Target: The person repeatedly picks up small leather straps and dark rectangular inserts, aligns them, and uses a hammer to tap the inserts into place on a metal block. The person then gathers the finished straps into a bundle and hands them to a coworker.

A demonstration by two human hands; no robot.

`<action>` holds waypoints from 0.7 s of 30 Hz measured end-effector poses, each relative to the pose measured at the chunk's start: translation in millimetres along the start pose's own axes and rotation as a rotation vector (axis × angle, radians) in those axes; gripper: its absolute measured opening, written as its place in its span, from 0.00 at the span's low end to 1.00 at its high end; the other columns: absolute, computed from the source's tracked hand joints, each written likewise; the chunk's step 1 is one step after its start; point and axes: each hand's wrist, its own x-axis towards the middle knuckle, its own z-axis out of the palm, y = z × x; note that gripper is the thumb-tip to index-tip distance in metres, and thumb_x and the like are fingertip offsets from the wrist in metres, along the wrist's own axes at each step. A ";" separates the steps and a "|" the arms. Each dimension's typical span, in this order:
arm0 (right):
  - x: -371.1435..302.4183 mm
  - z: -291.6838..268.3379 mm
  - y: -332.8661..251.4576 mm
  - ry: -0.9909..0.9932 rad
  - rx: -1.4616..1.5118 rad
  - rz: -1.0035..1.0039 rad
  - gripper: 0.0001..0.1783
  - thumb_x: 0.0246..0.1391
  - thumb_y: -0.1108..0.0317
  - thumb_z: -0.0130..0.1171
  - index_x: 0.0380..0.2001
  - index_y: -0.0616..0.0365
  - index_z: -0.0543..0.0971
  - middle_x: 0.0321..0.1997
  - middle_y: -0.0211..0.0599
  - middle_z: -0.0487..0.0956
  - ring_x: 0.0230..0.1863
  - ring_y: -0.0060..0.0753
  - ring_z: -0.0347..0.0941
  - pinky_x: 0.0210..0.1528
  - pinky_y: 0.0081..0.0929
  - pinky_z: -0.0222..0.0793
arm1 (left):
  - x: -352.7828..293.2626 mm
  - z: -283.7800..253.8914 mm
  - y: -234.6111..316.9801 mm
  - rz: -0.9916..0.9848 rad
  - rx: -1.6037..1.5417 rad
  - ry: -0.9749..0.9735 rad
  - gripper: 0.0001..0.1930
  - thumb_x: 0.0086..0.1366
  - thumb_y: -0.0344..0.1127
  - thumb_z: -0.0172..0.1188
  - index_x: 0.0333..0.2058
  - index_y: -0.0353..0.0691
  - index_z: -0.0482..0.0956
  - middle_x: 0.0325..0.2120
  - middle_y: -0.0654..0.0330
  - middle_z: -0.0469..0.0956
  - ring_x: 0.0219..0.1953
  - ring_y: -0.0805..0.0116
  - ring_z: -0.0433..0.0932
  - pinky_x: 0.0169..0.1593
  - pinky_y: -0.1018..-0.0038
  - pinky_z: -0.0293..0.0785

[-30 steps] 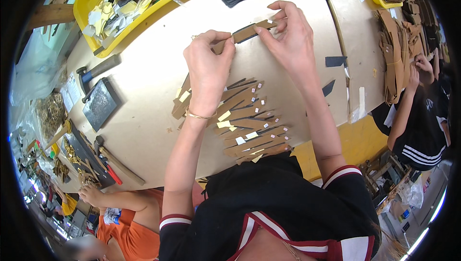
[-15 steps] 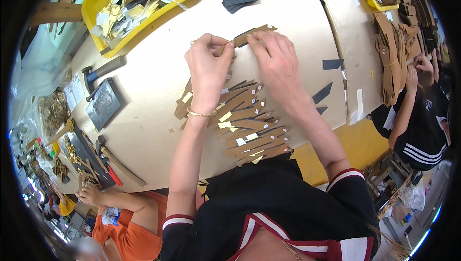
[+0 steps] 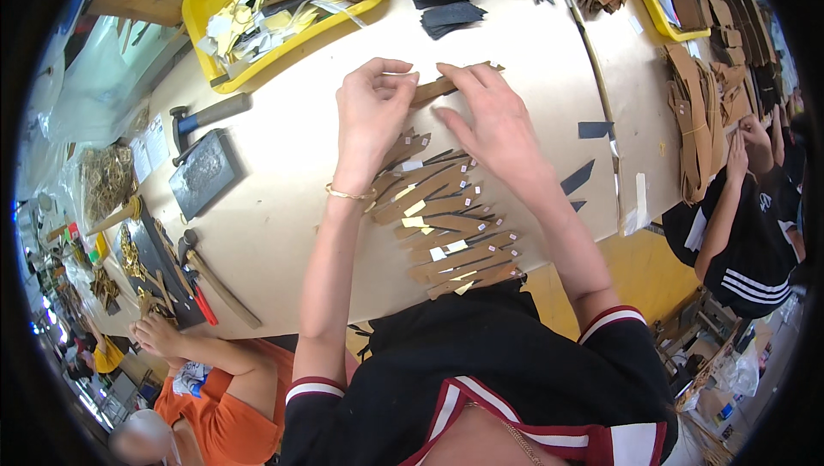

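A narrow brown leather strip with a dark edge slants between my hands above the pale tabletop. My left hand is closed, its thumb and fingertips pinched at the near end of the strip. Over the other end, my right hand has its thumb spread away from its fingers. The index finger reaches over the strip, and the palm hides part of it. Below the hands, several overlapping brown strips lie fanned in a column, some with small white labels and pale yellow paper pieces.
At upper left stands a yellow tray of strips and scraps. A hammer, dark metal block and another hammer lie left. Black pieces are stacked at the back; others lie right. Co-workers' hands flank the table.
My right thumb has moved away from the strip and the right fingers have spread. The strip has tilted and shifted slightly towards me. The whole view has shifted a little.
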 end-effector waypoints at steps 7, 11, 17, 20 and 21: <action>13.5 11.5 6.5 0.092 0.260 0.200 0.13 0.52 0.72 0.63 0.42 0.64 0.79 0.34 0.44 0.81 0.37 0.46 0.80 0.43 0.38 0.76 | 0.4 8.0 1.4 0.138 -0.102 0.013 0.10 0.66 0.34 0.63 0.41 0.33 0.81 0.27 0.63 0.82 0.26 0.81 0.79 0.27 0.83 0.74; 19.3 7.9 16.8 0.104 0.408 0.260 0.09 0.53 0.73 0.62 0.38 0.66 0.80 0.29 0.42 0.83 0.31 0.35 0.81 0.39 0.29 0.78 | -12.1 12.8 -6.7 0.405 0.264 0.091 0.08 0.64 0.31 0.62 0.39 0.34 0.83 0.32 0.58 0.81 0.31 0.69 0.79 0.33 0.74 0.75; 20.9 8.0 21.9 0.062 0.426 0.313 0.10 0.54 0.74 0.62 0.40 0.65 0.80 0.30 0.34 0.83 0.31 0.21 0.79 0.38 0.21 0.77 | -19.9 23.1 -14.1 0.641 0.556 0.091 0.07 0.58 0.27 0.62 0.35 0.34 0.84 0.37 0.51 0.77 0.41 0.52 0.76 0.46 0.62 0.73; 22.1 8.4 19.3 0.069 0.465 0.281 0.11 0.54 0.75 0.61 0.42 0.65 0.80 0.30 0.35 0.83 0.32 0.22 0.79 0.39 0.21 0.77 | -17.1 11.9 -7.4 0.619 0.544 0.058 0.07 0.58 0.26 0.60 0.35 0.35 0.84 0.36 0.52 0.78 0.42 0.52 0.76 0.47 0.61 0.73; 21.8 7.7 18.7 0.085 0.486 0.272 0.12 0.54 0.75 0.61 0.43 0.64 0.80 0.30 0.37 0.83 0.32 0.24 0.80 0.39 0.23 0.78 | -13.9 4.2 -4.7 0.588 0.519 0.029 0.07 0.58 0.27 0.60 0.35 0.36 0.84 0.36 0.53 0.79 0.43 0.53 0.76 0.48 0.61 0.73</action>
